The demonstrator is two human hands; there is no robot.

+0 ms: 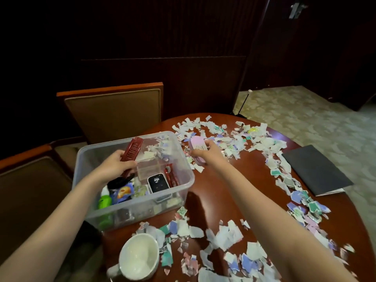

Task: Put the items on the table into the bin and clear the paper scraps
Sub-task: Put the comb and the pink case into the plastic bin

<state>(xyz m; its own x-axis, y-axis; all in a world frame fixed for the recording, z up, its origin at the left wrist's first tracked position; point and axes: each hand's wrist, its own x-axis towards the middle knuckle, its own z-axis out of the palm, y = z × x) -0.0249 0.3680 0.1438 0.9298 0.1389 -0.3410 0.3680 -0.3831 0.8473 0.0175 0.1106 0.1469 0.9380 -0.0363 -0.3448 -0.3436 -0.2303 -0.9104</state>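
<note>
Scrap-strewn table (213, 204), left hand (116, 165) gripping red comb (131, 149) over bin (183, 159), right hand (205, 153) gripping pink case (196, 146) beside it

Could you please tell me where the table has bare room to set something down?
Bare wood shows between the bin and the right forearm, and again between that forearm and the scrap trail beside the dark folder. The far edge and the near side around the white mug are crowded with paper scraps.
</note>
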